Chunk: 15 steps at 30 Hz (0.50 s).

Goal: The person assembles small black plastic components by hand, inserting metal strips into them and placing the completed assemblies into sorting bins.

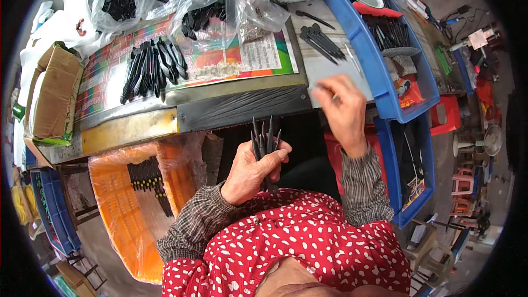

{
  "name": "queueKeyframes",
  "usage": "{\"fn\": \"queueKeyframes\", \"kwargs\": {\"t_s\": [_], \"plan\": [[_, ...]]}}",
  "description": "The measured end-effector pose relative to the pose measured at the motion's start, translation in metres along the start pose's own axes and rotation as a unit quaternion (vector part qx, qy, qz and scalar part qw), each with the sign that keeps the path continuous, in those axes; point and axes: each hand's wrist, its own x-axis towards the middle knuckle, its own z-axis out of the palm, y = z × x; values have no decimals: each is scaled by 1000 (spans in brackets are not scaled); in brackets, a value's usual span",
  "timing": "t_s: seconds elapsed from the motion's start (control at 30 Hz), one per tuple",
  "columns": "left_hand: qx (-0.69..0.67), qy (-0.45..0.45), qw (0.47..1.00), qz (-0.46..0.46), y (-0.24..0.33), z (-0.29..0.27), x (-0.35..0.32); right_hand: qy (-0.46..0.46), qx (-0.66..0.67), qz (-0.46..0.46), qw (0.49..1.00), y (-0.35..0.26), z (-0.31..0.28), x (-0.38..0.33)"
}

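Note:
My left hand (pixel 254 169) is closed around several slim black pointed pieces (pixel 263 142), held upright in front of the table's edge with their tips up. To the right and higher is my right hand (pixel 344 111), over the table's front edge beside the blue tray. Its fingers are curled and smeared by motion, so I cannot make out whether anything is between them. Just beyond it, a small fan of similar black pieces (pixel 322 43) lies on a pale sheet. One single black piece (pixel 315 18) lies farther back.
A pile of glossy black pieces (pixel 155 66) lies on colourful printed sheeting at left. Clear plastic bags (pixel 212 0) with black parts stand behind. A blue tray (pixel 379 80) borders the right. An orange crate (pixel 118 209) sits below left, and a cardboard box (pixel 55 93) stands far left.

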Motion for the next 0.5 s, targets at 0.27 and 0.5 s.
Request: {"fn": "queueKeyframes", "kwargs": {"t_s": [0.27,0.5], "plan": [[39,-34,999,7,-12,8,-6,-203,408,202,867,-29,8,-56],[-78,-70,993,-51,-23,9,-18,-214,531,265,775,-30,4,-69]]}}
